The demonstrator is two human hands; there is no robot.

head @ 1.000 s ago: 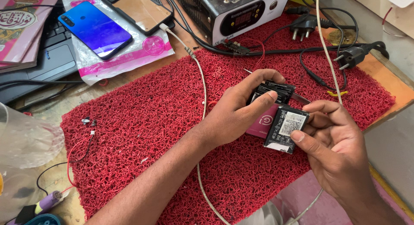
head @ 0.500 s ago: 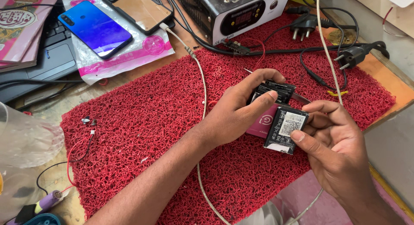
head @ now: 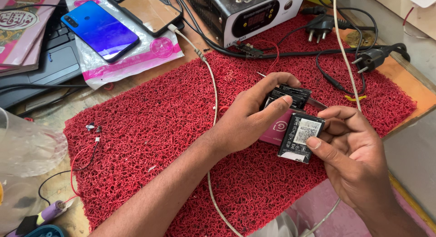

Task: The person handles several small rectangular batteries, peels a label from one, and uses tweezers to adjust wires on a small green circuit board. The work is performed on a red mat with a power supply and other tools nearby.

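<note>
Head view, so here's where you're at: both hands sit over the right half of the red mat [head: 150, 128], and that mat is the landmark for everything else. Your right hand [head: 359, 159] is closed on a small black battery [head: 301, 137], thumb pressing its label face, the battery's long axis running from the mat's far edge toward you, tilted a bit. Your left hand [head: 250, 116] is just beside it on the mat-centre side, fingers pinched around a second dark battery [head: 289, 97] held over a pink pack [head: 277, 127]. The two batteries nearly touch, so the left hand is the nearer one to the pink pack.

Off the mat's far left corner there's a clear plastic pouch [head: 131, 66] with a blue phone [head: 99, 30] lying on top of it, not inside. Beyond the far edge stands a black power supply [head: 245, 12]. A white cable [head: 211, 96] crosses the mat under your left forearm.
</note>
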